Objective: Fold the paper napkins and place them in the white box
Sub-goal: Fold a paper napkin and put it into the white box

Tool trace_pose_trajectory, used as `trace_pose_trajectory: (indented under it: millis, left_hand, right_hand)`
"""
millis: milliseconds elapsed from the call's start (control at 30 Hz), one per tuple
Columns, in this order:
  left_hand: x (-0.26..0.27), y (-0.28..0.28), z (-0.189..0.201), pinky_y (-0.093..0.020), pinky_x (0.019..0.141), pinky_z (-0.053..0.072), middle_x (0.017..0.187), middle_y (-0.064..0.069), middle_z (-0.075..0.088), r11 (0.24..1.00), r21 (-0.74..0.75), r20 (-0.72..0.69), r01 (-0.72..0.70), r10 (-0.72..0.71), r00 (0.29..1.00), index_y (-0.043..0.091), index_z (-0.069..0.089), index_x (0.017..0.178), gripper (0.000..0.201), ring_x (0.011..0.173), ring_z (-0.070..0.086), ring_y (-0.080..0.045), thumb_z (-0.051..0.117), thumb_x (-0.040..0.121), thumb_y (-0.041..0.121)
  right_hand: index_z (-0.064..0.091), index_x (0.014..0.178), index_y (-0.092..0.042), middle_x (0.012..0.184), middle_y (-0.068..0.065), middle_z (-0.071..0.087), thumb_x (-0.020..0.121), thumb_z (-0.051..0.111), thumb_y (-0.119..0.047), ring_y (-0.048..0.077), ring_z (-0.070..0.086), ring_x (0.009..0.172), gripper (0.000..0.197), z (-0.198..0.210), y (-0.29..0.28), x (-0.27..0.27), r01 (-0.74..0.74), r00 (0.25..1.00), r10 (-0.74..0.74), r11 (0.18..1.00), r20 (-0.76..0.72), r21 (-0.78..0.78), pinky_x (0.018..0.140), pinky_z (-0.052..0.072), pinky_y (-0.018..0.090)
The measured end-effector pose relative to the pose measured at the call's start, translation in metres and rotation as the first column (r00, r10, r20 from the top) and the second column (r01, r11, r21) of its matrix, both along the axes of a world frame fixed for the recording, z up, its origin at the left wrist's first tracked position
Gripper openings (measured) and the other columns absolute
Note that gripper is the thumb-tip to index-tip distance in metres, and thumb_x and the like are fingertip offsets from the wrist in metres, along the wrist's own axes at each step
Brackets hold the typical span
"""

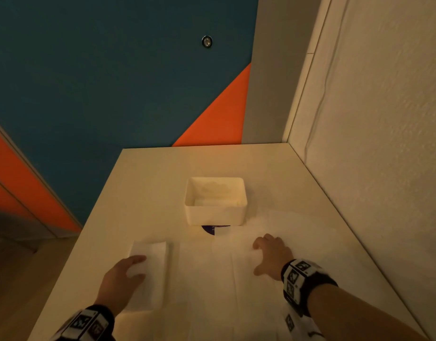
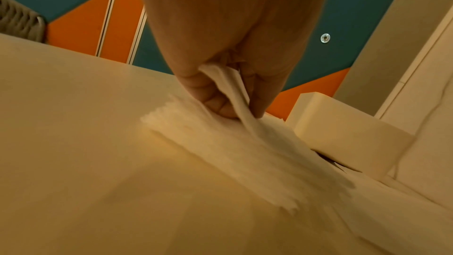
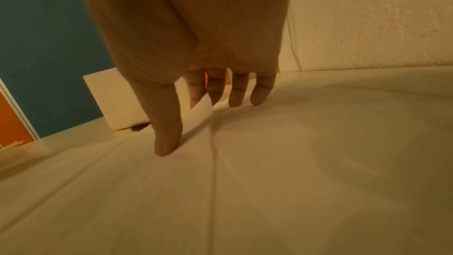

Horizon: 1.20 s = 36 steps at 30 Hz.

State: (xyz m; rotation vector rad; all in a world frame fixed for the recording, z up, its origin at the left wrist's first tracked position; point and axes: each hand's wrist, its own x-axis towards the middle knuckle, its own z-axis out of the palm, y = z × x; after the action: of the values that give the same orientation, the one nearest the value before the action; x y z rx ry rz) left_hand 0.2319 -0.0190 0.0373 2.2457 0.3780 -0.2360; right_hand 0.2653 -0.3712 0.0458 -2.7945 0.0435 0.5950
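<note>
Left hand (image 1: 123, 274) pinching folded napkin (image 1: 150, 271), right hand (image 1: 273, 254) spread flat on open sheet (image 1: 236, 279); next, probably, carrying to far box (image 1: 215, 212).

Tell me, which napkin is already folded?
The narrow folded napkin that the left hand pinches; the napkin under the right hand lies spread open.

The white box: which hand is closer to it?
Right. The right hand rests on the spread napkin just below the box; the left hand pinches the folded napkin farther off to the box's left.
</note>
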Motion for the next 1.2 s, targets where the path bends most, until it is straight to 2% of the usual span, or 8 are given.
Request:
trace_pose_trajectory:
  millis: [167,333,433,600,733,933,1067,1200]
  left_hand:
    - [0.004,0.001,-0.006,-0.037,0.095,0.041,0.13,-0.011,0.049,0.988,0.136,-0.007,0.07,-0.07,0.998,0.032,0.058,0.097,0.027,0.103,0.05,-0.027,0.066,0.083,0.01]
    - [0.008,-0.007,-0.001,-0.041,0.112,0.024,0.152,-0.007,0.008,0.837,0.526,-0.122,0.152,-0.103,0.987,0.047,0.054,0.11,0.028,0.134,0.022,-0.032,0.061,0.083,0.041]
    - [0.012,-0.031,0.023,-0.044,0.11,0.03,0.154,0.0,0.01,0.805,0.553,-0.099,0.214,-0.192,0.976,0.047,0.049,0.122,0.04,0.136,0.017,-0.032,0.061,0.084,0.046]
    - [0.021,-0.077,0.068,-0.025,0.104,0.033,0.129,0.02,0.045,0.876,0.206,0.163,0.437,-0.471,0.867,0.047,0.047,0.12,0.057,0.121,0.039,-0.008,0.068,0.068,0.056]
    - [0.024,-0.114,0.104,-0.003,0.09,0.036,0.118,0.031,0.054,0.785,0.006,0.231,0.619,-0.603,0.763,0.063,0.043,0.111,0.058,0.109,0.049,0.013,0.074,0.062,0.06]
    - [0.029,-0.126,0.122,-0.02,0.059,0.045,0.062,0.021,0.066,0.816,-0.058,0.286,0.576,-0.539,0.792,0.046,0.067,0.061,0.029,0.059,0.061,0.002,0.065,0.087,0.033]
    - [0.027,-0.127,0.134,-0.029,0.062,0.057,0.07,0.004,0.073,0.866,-0.314,0.294,0.389,-0.301,0.907,0.021,0.073,0.072,0.019,0.065,0.07,-0.014,0.065,0.086,0.031]
    - [0.024,-0.128,0.148,-0.038,0.072,0.06,0.089,-0.01,0.075,0.724,-0.65,0.204,0.233,-0.129,0.97,0.007,0.072,0.093,0.023,0.081,0.072,-0.028,0.061,0.088,0.026]
  right_hand:
    - [0.048,0.093,-0.03,0.1,-0.01,0.038,0.086,0.063,-0.034,0.016,0.043,0.105,0.016,0.003,-0.001,-0.001,0.011,0.996,-0.014,0.999,0.084,0.041,0.092,0.037,0.033]
    - [0.052,0.073,-0.027,0.076,-0.013,0.049,0.086,0.063,-0.022,0.005,0.048,0.071,0.018,0.023,-0.001,0.001,0.018,0.986,-0.063,0.961,0.152,0.277,0.072,0.042,0.021]
    - [0.057,0.072,-0.028,0.073,-0.013,0.054,0.085,0.066,-0.021,0.001,0.048,0.067,0.018,0.047,0.002,0.004,-0.062,0.978,-0.017,0.929,0.207,0.366,0.063,0.039,0.013]
    - [0.072,0.08,-0.016,0.063,-0.008,0.058,0.083,0.069,-0.017,0.007,0.05,0.059,0.004,0.093,0.016,0.003,-0.233,0.949,0.091,0.85,0.302,0.474,0.063,0.042,0.023]
    - [0.074,0.085,-0.019,0.075,0.005,0.069,0.081,0.071,-0.021,0.02,0.062,0.07,0.006,0.128,0.029,-0.001,-0.379,0.9,0.204,0.802,0.384,0.462,0.068,0.048,0.034]
    - [0.074,0.085,-0.013,0.072,-0.002,0.068,0.08,0.073,-0.009,0.006,0.057,0.066,0.007,0.165,0.033,-0.007,-0.426,0.852,0.124,0.729,0.509,0.536,0.066,0.045,0.021]
    - [0.066,0.104,-0.02,0.089,0.0,0.071,0.08,0.074,-0.019,0.007,0.063,0.079,0.025,0.174,0.017,-0.001,-0.258,0.833,-0.223,0.655,0.507,0.711,0.071,0.045,0.012]
    - [0.06,0.11,-0.027,0.094,-0.001,0.067,0.078,0.071,-0.042,0.016,0.063,0.087,0.037,0.172,0.0,-0.004,-0.053,0.861,-0.417,0.497,0.292,0.866,0.073,0.046,0.024]
